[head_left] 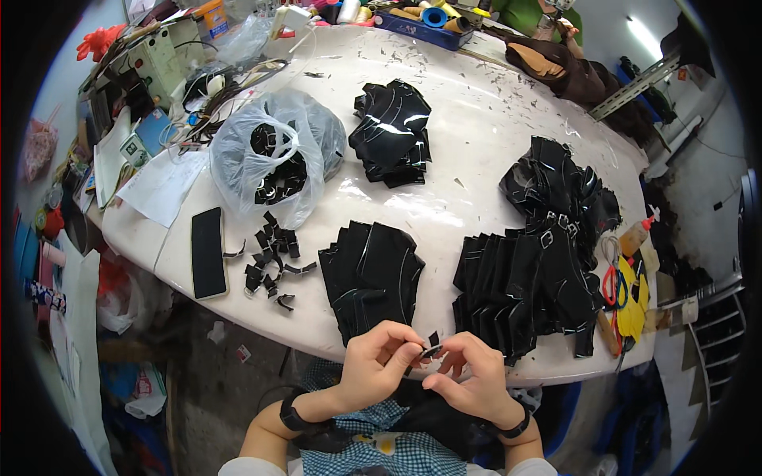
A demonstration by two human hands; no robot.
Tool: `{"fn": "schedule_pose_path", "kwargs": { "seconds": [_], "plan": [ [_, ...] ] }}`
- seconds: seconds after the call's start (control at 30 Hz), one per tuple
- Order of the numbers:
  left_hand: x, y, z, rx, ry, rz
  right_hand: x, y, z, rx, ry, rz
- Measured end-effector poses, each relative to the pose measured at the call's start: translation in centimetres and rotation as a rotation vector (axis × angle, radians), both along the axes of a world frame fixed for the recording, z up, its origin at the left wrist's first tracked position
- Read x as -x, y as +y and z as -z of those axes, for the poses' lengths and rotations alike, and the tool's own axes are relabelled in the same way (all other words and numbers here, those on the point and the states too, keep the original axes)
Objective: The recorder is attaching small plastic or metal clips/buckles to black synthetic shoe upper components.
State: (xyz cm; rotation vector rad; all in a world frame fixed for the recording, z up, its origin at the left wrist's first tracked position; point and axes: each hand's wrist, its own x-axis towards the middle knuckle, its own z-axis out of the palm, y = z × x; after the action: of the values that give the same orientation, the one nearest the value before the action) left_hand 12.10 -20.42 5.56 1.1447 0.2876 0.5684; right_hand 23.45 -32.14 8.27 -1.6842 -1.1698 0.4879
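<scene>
At the table's front edge, my left hand (379, 361) pinches a small black strap (431, 350) between thumb and forefinger. My right hand (476, 379) has curled fingers at the strap's other end, its thumb a little lower. Whether the strap carries a buckle is too small to tell. Just beyond my left hand lies a fanned stack of black cut pieces (369, 274) with pale edge lines. A larger row of overlapping black pieces (496, 289) spreads beyond my right hand, with several metal buckles (548, 238) on it. Loose short black straps (274, 258) lie scattered to the left.
A clear plastic bag (317, 131) holds more black straps, near a dark phone (208, 254). Further black stacks (390, 135) and a heap (552, 178) lie behind. Scissors (611, 285) and a bottle (635, 236) are at right, thread spools (432, 17) at the back. Another person (524, 12) sits across.
</scene>
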Motion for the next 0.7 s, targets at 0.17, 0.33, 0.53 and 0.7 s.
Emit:
{"fn": "schedule_pose_path", "kwargs": {
  "seconds": [0.17, 0.33, 0.53, 0.7],
  "plan": [
    [0.9, -0.2, 0.4, -0.421, 0.058, -0.129, 0.1, 0.3, 0.5, 0.002, -0.093, -0.024],
    [1.7, 0.7, 1.0, -0.414, 0.121, -0.032, -0.1, -0.2, 0.6, -0.012, -0.089, -0.115],
    [2.2, 1.5, 0.4, -0.235, 0.113, 0.233, 0.0, -0.2, 1.0, -0.028, 0.245, -0.191],
    [2.6, 1.1, 0.2, -0.082, 0.129, 0.232, 0.5, -0.2, 1.1, -0.016, -0.012, -0.123]
  ]
}}
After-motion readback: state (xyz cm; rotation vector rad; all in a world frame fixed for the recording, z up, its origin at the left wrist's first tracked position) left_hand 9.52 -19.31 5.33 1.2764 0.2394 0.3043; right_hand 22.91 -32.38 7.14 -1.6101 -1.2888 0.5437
